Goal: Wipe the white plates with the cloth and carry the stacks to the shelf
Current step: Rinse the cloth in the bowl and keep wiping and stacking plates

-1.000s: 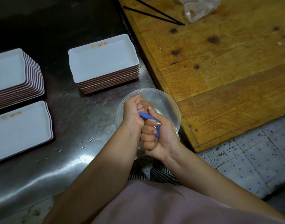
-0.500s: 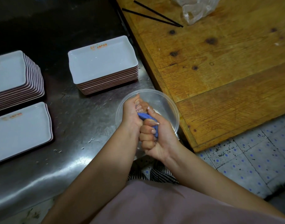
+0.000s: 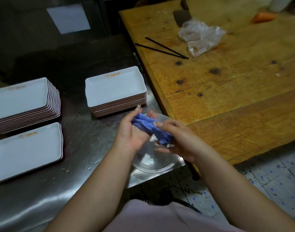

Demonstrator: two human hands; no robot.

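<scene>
Fingers of both hands gripping the blue cloth (image 3: 150, 127), over a clear bowl (image 3: 154, 162), contents indiscernible

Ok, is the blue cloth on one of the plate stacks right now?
No, the blue cloth is held between the left hand and right hand above the clear bowl, off the plate stacks.

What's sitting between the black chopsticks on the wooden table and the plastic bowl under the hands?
In the head view, only bare, knot-marked wooden table lies between the chopsticks and the bowl; nothing rests on that stretch.
</scene>
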